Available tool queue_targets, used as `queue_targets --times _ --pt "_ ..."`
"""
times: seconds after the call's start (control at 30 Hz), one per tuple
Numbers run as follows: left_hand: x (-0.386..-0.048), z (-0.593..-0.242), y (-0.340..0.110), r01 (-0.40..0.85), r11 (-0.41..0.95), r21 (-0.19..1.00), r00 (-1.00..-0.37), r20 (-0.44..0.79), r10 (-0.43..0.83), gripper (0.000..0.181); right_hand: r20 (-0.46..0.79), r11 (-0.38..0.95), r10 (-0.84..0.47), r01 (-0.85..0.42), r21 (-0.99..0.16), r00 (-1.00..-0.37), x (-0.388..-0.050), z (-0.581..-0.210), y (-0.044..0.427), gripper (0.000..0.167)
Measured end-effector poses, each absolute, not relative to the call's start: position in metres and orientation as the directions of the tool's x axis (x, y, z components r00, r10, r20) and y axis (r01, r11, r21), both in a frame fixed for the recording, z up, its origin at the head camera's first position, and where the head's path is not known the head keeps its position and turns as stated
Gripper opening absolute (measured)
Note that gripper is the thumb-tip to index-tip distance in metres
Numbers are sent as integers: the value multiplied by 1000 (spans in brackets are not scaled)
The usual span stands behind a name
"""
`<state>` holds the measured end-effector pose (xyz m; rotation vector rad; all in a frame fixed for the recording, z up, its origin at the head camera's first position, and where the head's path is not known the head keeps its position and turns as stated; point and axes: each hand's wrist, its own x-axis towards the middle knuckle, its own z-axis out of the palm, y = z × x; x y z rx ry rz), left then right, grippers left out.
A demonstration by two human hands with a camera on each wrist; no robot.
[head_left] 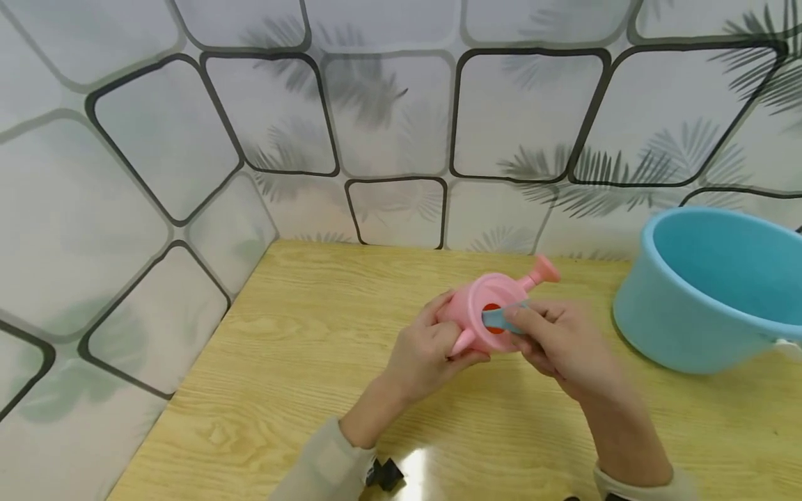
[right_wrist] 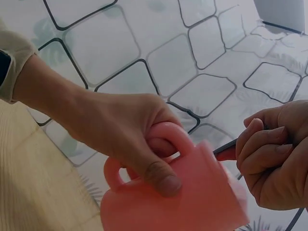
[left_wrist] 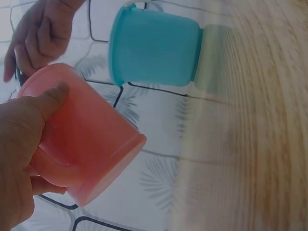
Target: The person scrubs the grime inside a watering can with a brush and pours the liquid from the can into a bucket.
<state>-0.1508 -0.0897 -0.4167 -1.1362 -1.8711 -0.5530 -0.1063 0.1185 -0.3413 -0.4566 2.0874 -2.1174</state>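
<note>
Seeing a flat, pale-yellow wood-grain tabletop (head_left: 269,362) here, showing wavy grain lines and catching a bright white glare patch (head_left: 412,476) near the bottom of the head view. Carrying a round, light-blue, plastic-looking bucket (head_left: 683,320) way over on the right. Standing upright, btw, with a wide open top, showing some white fitting (head_left: 788,348) and getting cropped by the right edge.
</note>
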Motion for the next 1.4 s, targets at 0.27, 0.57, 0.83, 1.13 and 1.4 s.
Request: queue_targets --times 0.27,0.57,0.83,1.13,1.4 --pt "-151 -415 -91 858 503 -101 -182 857 483 51 183 -50 -312 -176 -983 -932 -107 -341 121 36" --pt "-149 -416 -90 871 488 -61 -219 840 497 52 117 40 -281 -134 -990 -953 -109 -344 118 38" --pt "-150 -415 -90 860 505 -79 -217 838 500 51 192 7 -277 -202 -979 -942 -107 -341 124 37" --pt "-143 -423 -91 857 515 -16 -259 850 458 54 142 122 -234 -174 -977 -962 -101 -343 112 43" --pt "-150 -418 -87 853 521 -35 -232 869 438 54 166 159 -135 -187 -970 -977 -100 -336 112 46"
